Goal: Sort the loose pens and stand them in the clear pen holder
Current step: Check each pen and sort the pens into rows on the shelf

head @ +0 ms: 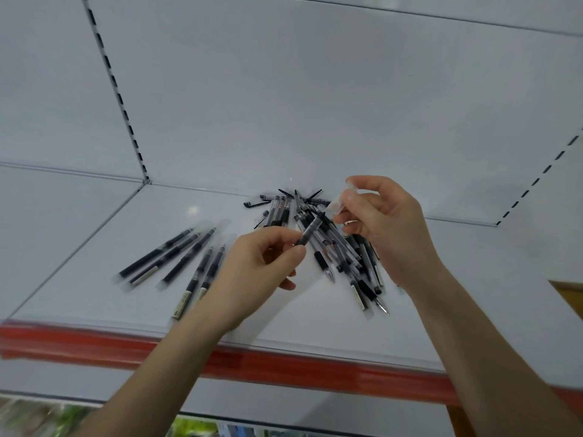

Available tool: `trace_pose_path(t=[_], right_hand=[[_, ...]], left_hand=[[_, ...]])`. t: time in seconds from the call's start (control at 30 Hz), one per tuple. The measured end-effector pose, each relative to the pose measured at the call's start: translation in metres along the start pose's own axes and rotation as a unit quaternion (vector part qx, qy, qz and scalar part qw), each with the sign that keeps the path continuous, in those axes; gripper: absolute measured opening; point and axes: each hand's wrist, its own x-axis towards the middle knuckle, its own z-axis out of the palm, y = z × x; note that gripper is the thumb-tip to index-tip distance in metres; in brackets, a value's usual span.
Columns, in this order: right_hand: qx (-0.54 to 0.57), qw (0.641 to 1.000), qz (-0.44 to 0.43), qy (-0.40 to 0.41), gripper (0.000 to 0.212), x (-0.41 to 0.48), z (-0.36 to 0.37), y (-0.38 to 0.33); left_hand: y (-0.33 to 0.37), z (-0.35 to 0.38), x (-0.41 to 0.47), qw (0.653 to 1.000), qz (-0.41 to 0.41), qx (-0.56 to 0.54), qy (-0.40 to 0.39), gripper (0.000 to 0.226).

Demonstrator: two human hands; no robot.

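Pens (334, 244) lie in a messy pile on the shelf (94, 272). My left hand (252, 272) pinches one pen (310, 230); my right hand (388, 228) pinches a clear cap (342, 198), ready to cap it.

White shelf (315, 313), red front strip (284, 365).
Five pens in a row (176, 263) at left, a tangled, slightly blurred pen heap (334, 244) beside them.

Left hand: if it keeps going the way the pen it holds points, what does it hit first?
Probably the clear cap held in the right hand. The left hand aims its pen up and to the right, straight at that cap. The pen pile lies below; depth is unclear from one view.
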Motion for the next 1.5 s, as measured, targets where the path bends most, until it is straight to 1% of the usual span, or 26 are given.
trace_pose_path(t=[0.17, 0.33, 0.53, 0.6, 0.73, 0.83, 0.93, 1.03, 1.1, 1.17, 1.23, 1.27, 1.3, 1.37, 1.47, 1.5], right_hand=[[0.000, 1.000, 0.002, -0.001, 0.012, -0.001, -0.002, 0.002], [0.001, 1.000, -0.005, 0.028, 0.011, 0.000, -0.005, 0.004], [-0.010, 1.000, 0.001, -0.028, 0.012, -0.005, -0.001, 0.006], [-0.020, 0.999, -0.004, -0.030, 0.011, -0.005, 0.001, 0.007], [-0.026, 0.999, -0.018, -0.022, 0.010, -0.005, 0.003, 0.008], [-0.032, 0.999, -0.026, -0.013, 0.010, -0.005, 0.005, 0.012], [-0.040, 0.999, -0.022, -0.025, 0.011, -0.004, 0.005, 0.015], [-0.061, 0.996, -0.008, -0.057, 0.017, 0.000, 0.007, 0.019], [-0.114, 0.991, 0.003, -0.064, 0.022, 0.005, 0.008, 0.026], [-0.194, 0.979, 0.006, -0.060, 0.020, 0.010, 0.007, 0.034], [-0.267, 0.962, 0.007, -0.062, 0.015, 0.015, 0.003, 0.043], [-0.307, 0.949, 0.003, -0.073, 0.014, 0.016, 0.003, 0.045], [-0.347, 0.934, -0.001, -0.087, 0.014, 0.016, 0.004, 0.047], [-0.414, 0.903, -0.005, -0.114, 0.017, 0.016, 0.008, 0.048], [-0.508, 0.846, -0.001, -0.159, 0.027, 0.017, 0.019, 0.046], [-0.534, 0.829, 0.006, -0.167, 0.026, 0.017, 0.022, 0.046]], left_hand=[[0.001, 0.004, -0.002, 1.000, 0.000, 0.008, -0.008, 0.014], [0.003, 0.005, -0.002, 1.000, 0.006, 0.028, -0.005, 0.011], [0.003, 0.008, 0.000, 0.999, 0.024, 0.040, -0.006, 0.011], [0.002, 0.009, 0.000, 0.998, 0.036, 0.046, -0.004, 0.011], [-0.001, 0.009, 0.001, 0.997, 0.053, 0.052, 0.017, 0.018], [-0.002, 0.009, 0.002, 0.997, 0.055, 0.056, 0.023, 0.018], [-0.002, 0.007, 0.002, 0.997, 0.049, 0.061, 0.016, 0.017], [-0.007, 0.002, 0.005, 0.996, 0.027, 0.079, 0.044, 0.013], [-0.014, -0.005, 0.006, 0.989, 0.023, 0.119, 0.085, 0.016], [-0.021, -0.018, 0.006, 0.969, 0.039, 0.210, 0.125, 0.017], [-0.024, -0.031, 0.006, 0.937, 0.046, 0.306, 0.162, 0.009], [-0.027, -0.038, 0.007, 0.922, 0.042, 0.342, 0.176, 0.010], [-0.030, -0.043, 0.007, 0.910, 0.034, 0.368, 0.186, 0.013], [-0.035, -0.052, 0.008, 0.898, 0.012, 0.395, 0.194, 0.016], [-0.042, -0.059, 0.008, 0.886, -0.018, 0.428, 0.179, 0.017], [-0.045, -0.061, 0.008, 0.881, -0.023, 0.440, 0.171, 0.018]])
